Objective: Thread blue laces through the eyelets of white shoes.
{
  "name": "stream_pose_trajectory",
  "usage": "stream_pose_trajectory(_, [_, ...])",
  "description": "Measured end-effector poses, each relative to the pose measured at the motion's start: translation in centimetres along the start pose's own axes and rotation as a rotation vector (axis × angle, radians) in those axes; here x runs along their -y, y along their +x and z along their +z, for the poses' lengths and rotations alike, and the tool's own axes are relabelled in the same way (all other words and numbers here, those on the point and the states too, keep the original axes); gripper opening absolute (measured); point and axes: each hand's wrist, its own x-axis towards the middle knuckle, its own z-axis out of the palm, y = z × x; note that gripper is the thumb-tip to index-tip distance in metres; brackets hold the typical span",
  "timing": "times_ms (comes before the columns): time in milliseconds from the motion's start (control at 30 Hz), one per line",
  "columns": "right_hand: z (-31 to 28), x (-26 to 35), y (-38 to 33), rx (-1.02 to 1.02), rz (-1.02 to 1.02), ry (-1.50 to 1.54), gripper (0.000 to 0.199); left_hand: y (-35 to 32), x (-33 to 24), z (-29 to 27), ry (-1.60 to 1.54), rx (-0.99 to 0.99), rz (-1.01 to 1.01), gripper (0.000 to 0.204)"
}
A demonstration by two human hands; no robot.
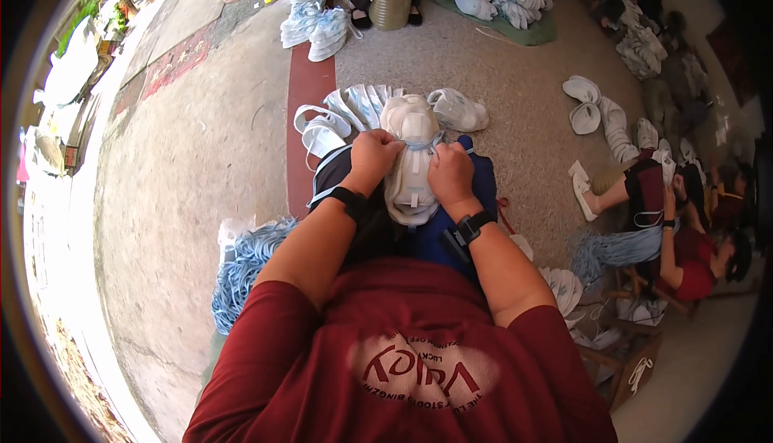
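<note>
A pale, off-white shoe (409, 181) lies over the middle of the wearer's lap (377, 232), its rounded front toward the lap's far edge, with a light-blue lace (419, 146) crossing its upper. The left hand (377, 157) is at the shoe's left side, fingers drawn together in a pinch on the lace; the right hand (451, 171) faces it from the right side, its fingers likewise closed at the lace, with hardly any gap between thumb and forefinger.

On the floor (201, 121), left of the lap, a clear plastic bag (233, 229) bulges with a tangled heap of light-blue laces (250, 272), which spill over its edge nearest the lap. Just past the lap's far edge, white shoes (362, 106) stand packed in a row across the red-brown floor band (311, 80), and one more white shoe (459, 110) sits near the right end of that row.

Farther off, a ribbed, tan translucent jug (391, 4) stands between a seated person's legs; what it holds I cannot tell. A green sheet (535, 35) carries a pile of white shoes, its near edge bare. Toward the floor's right side, a person in a red shirt (696, 262) sits beside a thick blue lace bundle (612, 251)
</note>
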Motion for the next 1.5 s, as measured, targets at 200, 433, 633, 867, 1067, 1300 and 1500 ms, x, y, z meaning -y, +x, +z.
stream_pose_trajectory(200, [0.1, 2.0, 0.9, 0.027, -0.268, 0.189, 0.008, -1.8, -1.5, 0.0, 0.389, -0.026, 0.338, 0.022])
stream_pose_trajectory(433, [2.0, 1.3, 1.3, 0.07, -0.206, 0.141, 0.006, -2.7, -2.1, -0.9, 0.562, 0.116, 0.55, 0.016])
stream_pose_trajectory(633, [1.8, 1.7, 1.2, 0.126, -0.28, 0.053, 0.006, -0.4, 1.7, -0.8, -0.06, 0.213, 0.173, 0.017])
stream_pose_trajectory(867, [0.5, 2.6, 1.6, 0.145, -0.461, -0.067, 0.005, -0.1, 1.1, -1.2, -0.044, 0.215, 0.239, 0.019])
stream_pose_trajectory(1067, [-5.4, 0.9, -3.2, 0.421, -0.531, 0.317, 0.004, -1.3, 0.6, -1.6, -0.226, 0.174, 0.16, 0.015])
stream_pose_trajectory(1300, [-6.4, -0.2, -4.0, 0.212, -0.213, 0.493, 0.005, -1.8, -4.6, 0.3, 0.329, 0.205, 0.605, 0.011])
stream_pose_trajectory(1500, [-5.1, -0.9, -3.2, 0.168, -0.599, 0.223, 0.002, -0.7, -3.9, 1.5, 0.782, 0.239, 0.75, 0.015])
